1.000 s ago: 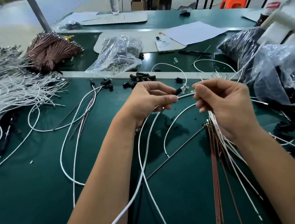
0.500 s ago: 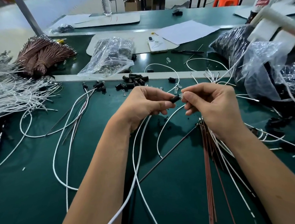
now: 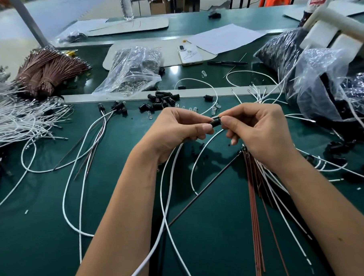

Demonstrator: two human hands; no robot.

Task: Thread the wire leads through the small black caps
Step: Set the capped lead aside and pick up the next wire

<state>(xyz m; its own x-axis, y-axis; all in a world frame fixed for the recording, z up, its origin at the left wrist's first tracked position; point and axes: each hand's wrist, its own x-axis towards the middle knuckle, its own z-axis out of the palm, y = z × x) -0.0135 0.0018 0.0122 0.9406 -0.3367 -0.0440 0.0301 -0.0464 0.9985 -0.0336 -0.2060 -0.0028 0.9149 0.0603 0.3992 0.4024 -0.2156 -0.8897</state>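
Left hand (image 3: pixel 177 129) and right hand (image 3: pixel 258 130) both pinch one black cap (image 3: pixel 215 123) between them (white wire (image 3: pixel 169 179) trailing below).

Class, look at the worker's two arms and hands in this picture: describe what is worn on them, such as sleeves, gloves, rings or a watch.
Nothing is worn that the picture shows. The left hand and right hand are bare, without gloves, and no rings show on the fingers. Both forearms are bare to the picture's lower edge: no sleeves, watch or wristband. The nails are short and unpainted.
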